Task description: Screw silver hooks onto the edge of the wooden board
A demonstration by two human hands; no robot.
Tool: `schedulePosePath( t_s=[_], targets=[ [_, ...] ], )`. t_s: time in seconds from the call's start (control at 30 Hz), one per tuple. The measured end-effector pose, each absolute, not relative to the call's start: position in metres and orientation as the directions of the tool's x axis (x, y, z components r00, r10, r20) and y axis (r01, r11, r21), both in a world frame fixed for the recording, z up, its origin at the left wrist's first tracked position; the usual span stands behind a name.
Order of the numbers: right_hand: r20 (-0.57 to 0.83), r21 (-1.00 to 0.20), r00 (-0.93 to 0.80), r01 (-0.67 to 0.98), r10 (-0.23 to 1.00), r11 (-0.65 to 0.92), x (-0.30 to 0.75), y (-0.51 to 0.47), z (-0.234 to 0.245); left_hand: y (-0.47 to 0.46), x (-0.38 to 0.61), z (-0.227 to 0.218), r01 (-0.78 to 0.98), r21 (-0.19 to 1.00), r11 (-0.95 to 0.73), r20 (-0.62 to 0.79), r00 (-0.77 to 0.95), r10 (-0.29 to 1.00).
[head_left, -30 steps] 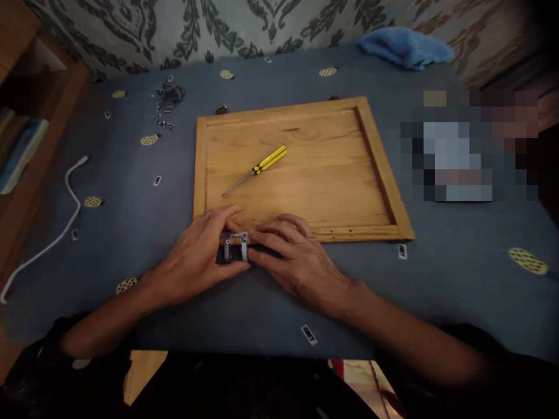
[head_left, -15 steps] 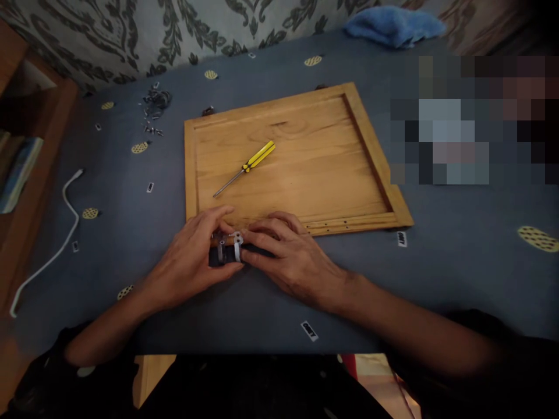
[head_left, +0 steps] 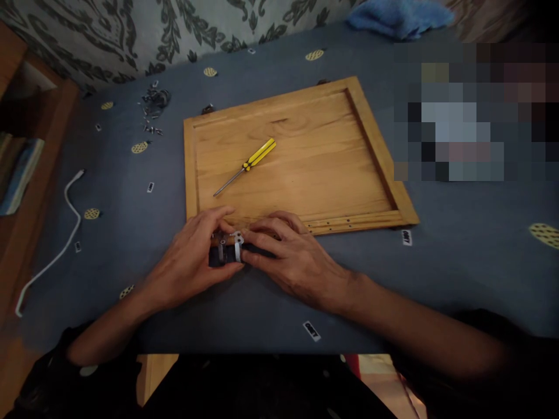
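My left hand (head_left: pixel 192 262) and my right hand (head_left: pixel 288 256) meet at the near edge of a wooden framed panel (head_left: pixel 305 169) lying flat on the grey-blue cloth. Between their fingertips they pinch a small metal hinge (head_left: pixel 229 247), held against the panel's near left corner. Both hands have fingers curled onto the hinge. A yellow-and-black handled screwdriver (head_left: pixel 247 166) lies loose on the panel, its tip pointing toward the left hand. A row of small screw holes (head_left: pixel 329 223) shows along the panel's near rail.
A heap of small metal screws and parts (head_left: pixel 152 107) lies at the far left. A white cable (head_left: pixel 65 233) snakes along the left edge. A blue cloth (head_left: pixel 397 17) sits at the back right. Wooden shelving with books (head_left: pixel 17 169) stands left.
The view has shifted slightly up and to the right. Both hands stay on the hinge at the panel's near corner, with only small finger movements.
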State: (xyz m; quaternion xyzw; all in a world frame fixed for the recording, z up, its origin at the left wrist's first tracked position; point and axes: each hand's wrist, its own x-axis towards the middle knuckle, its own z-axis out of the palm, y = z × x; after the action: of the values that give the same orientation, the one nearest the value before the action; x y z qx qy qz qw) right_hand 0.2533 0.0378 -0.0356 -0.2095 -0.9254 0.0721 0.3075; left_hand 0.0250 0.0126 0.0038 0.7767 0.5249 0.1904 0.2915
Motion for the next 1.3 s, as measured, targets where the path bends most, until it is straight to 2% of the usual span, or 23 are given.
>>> schedulePosePath(
  t_s=[0.67, 0.77, 0.9, 1.0, 1.3],
  targets=[
    [0.546, -0.25, -0.727, 0.334, 0.417, 0.909, 0.252, 0.0385, -0.036, 0.0125, 0.0252, 0.0045, 0.699, 0.655, -0.287, -0.003, 0.381, 0.924],
    [0.568, -0.292, -0.704, 0.312, 0.426, 0.904, 0.2537, 0.0392, -0.0354, 0.0125, 0.025, 0.0045, 0.7, 0.653, -0.29, 0.001, 0.382, 0.924],
    [0.622, -0.398, -0.586, 0.335, 0.52, 0.854, 0.258, 0.0414, -0.0331, 0.0123, 0.0251, 0.005, 0.7, 0.653, -0.289, -0.001, 0.382, 0.924],
    [0.626, -0.432, -0.531, 0.374, 0.571, 0.821, 0.2596, 0.0432, -0.032, 0.0123, 0.0254, 0.0056, 0.713, 0.641, -0.285, -0.011, 0.38, 0.925],
    [0.624, -0.361, -0.61, 0.328, 0.488, 0.873, 0.2572, 0.0425, -0.0348, 0.0135, 0.0251, 0.0028, 0.714, 0.63, -0.304, 0.018, 0.378, 0.926]
  ],
)
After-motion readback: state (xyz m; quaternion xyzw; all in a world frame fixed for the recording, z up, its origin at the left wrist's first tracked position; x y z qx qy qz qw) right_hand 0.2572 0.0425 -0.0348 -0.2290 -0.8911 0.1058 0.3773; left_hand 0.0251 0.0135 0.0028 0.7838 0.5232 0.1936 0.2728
